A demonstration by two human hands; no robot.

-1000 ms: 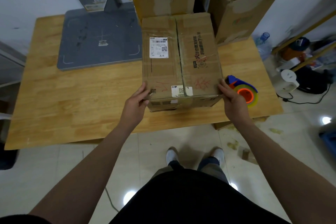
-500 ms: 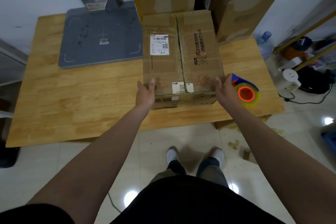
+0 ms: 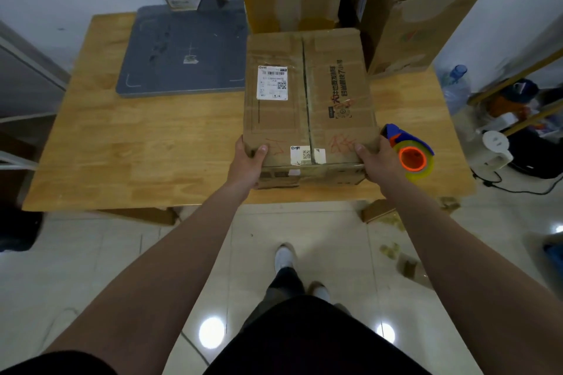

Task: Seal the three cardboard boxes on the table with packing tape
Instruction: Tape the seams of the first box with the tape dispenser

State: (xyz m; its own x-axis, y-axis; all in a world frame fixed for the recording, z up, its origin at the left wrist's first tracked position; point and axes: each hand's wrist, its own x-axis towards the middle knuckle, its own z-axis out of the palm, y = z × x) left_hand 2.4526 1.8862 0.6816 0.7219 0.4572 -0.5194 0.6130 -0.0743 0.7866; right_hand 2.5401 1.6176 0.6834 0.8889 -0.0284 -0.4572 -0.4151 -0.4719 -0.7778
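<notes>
Shifted onto the box's (image 3: 307, 94) near corners, left hand (image 3: 248, 163) and right hand (image 3: 377, 163) grip it, fingers mostly hidden.

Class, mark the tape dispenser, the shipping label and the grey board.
tape dispenser (image 3: 409, 158), head view, orange core of the roll.
shipping label (image 3: 272, 82), head view, middle of the label.
grey board (image 3: 158, 70), head view, bare middle.

- Single head-worn view, wide-angle, looking forward and steeply down from standing height.
- Tabletop (image 3: 146, 143) sits close below, floor (image 3: 329, 240) nearer still underfoot.
</notes>
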